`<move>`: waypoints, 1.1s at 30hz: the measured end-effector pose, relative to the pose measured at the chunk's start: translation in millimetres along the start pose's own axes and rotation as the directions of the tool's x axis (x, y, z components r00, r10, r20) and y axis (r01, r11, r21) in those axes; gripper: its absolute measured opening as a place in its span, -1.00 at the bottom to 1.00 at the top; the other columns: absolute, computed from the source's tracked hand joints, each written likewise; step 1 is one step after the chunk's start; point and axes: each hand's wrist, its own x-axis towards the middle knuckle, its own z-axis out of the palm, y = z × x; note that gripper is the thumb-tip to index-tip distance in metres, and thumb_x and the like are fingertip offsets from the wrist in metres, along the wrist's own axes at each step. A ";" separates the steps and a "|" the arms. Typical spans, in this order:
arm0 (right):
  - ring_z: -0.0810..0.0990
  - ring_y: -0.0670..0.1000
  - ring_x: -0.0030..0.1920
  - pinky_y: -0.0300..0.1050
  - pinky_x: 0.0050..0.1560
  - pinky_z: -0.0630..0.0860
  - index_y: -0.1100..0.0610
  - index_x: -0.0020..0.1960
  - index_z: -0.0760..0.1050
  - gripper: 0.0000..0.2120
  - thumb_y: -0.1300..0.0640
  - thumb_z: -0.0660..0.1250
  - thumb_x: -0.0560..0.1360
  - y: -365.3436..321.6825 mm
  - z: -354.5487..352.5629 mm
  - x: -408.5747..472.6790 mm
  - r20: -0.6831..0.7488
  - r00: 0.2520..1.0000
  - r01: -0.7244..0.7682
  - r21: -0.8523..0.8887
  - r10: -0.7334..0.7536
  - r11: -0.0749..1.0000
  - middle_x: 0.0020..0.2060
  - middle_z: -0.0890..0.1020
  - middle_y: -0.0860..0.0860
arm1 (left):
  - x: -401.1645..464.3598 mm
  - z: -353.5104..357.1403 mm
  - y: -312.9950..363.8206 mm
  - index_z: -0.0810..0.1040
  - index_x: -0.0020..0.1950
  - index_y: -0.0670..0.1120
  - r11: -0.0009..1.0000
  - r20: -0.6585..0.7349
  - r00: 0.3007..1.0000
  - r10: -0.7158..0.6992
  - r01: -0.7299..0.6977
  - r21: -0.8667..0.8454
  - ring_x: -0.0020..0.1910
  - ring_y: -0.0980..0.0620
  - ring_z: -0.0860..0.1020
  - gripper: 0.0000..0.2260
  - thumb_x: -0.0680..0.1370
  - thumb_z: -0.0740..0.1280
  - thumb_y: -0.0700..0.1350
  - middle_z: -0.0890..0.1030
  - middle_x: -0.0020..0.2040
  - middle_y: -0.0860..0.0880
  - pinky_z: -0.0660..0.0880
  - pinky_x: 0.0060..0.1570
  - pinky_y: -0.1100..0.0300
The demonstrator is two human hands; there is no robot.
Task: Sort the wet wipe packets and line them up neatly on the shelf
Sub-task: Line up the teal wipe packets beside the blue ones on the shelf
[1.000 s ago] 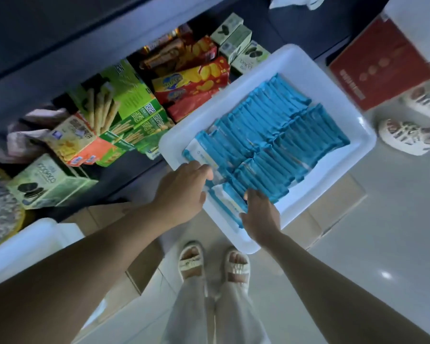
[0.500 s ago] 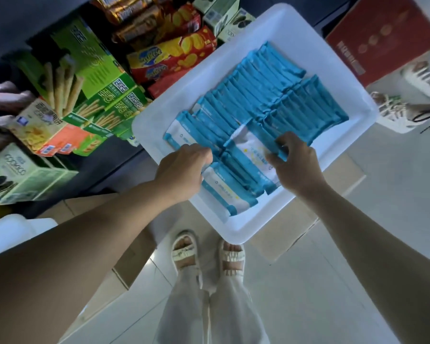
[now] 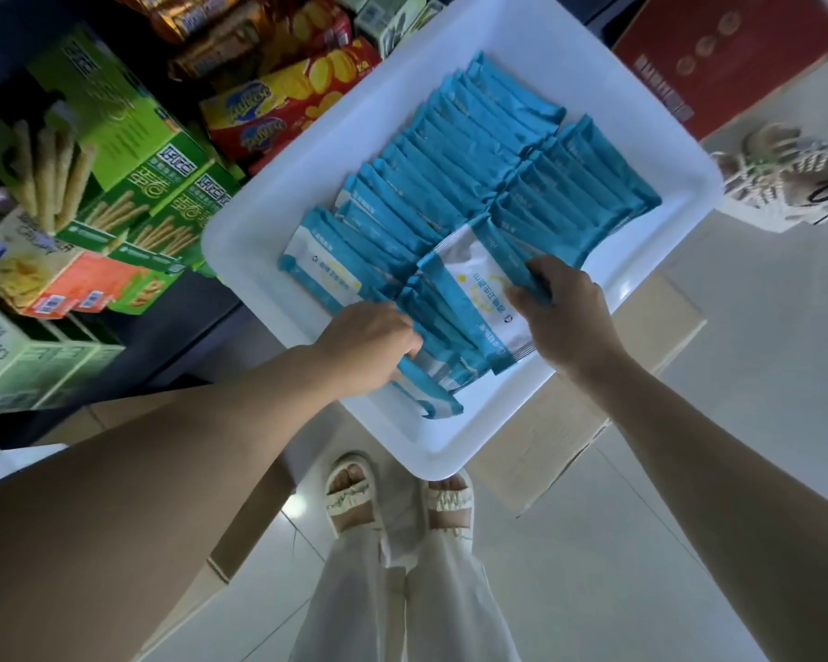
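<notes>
A white tray holds several blue-and-white wet wipe packets standing on edge in two rows. My right hand grips the near end of the right row and tips one packet flat, so its white face shows. My left hand curls its fingers round the near packets of the left row, close to the tray's front corner. A few packets at that corner lie loose and askew.
Left of the tray, a dark shelf carries green biscuit-stick boxes, red and yellow snack packs and cookie boxes. A red carton and another person's shoe are at the right. Cardboard lies under the tray, my sandalled feet below.
The view has closed in on the tray. My right hand has tilted the white-faced packet further over, and my left hand has slid rightward into the near packets.
</notes>
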 end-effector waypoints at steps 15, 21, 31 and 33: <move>0.36 -0.03 -0.34 -0.15 -0.32 0.30 0.17 -0.08 0.44 -0.94 0.18 0.27 0.54 -123.5 -137.3 -36.2 -0.023 0.997 0.077 0.211 -0.074 0.975 -0.37 0.40 -0.04 | -114.7 -192.4 22.9 0.50 0.06 -0.01 0.888 -0.230 0.870 -0.436 0.374 -0.269 -0.11 -0.08 0.49 -0.89 0.54 0.27 -0.12 0.46 -0.17 0.01 0.32 -0.23 0.14; 0.58 0.14 -0.12 0.08 -0.08 0.49 0.09 0.02 0.33 -0.72 0.39 0.31 0.46 -234.2 -232.9 -70.7 -0.046 0.982 0.184 0.489 -0.185 0.853 -0.07 0.56 0.12 | -206.1 -322.1 44.2 0.46 -0.13 -0.04 0.824 -0.415 0.735 -0.537 0.351 -0.445 -0.18 -0.06 0.52 -0.93 0.51 0.32 -0.19 0.50 -0.23 0.00 0.43 -0.23 0.10; 0.60 0.12 0.07 0.08 0.00 0.55 0.14 0.20 0.40 -0.79 0.28 0.19 0.58 -404.2 -355.0 -124.9 -0.018 0.925 0.303 0.637 -0.379 0.709 0.09 0.61 0.09 | -348.2 -489.3 86.3 0.55 -0.01 -0.16 0.856 -0.681 0.519 -0.517 0.303 -0.419 -0.10 -0.11 0.55 -0.92 0.52 0.31 -0.20 0.58 -0.10 -0.11 0.45 -0.14 0.03; 0.62 0.12 0.03 0.12 0.05 0.55 0.13 0.13 0.44 -0.86 0.14 0.21 0.60 -430.1 -365.9 -133.9 -0.064 0.916 0.343 0.635 -0.395 0.692 0.06 0.63 0.10 | -372.5 -509.8 91.0 0.53 -0.07 -0.07 0.857 -0.729 0.455 -0.512 0.326 -0.399 -0.15 -0.04 0.51 -0.94 0.50 0.31 -0.21 0.53 -0.17 -0.02 0.39 -0.22 0.13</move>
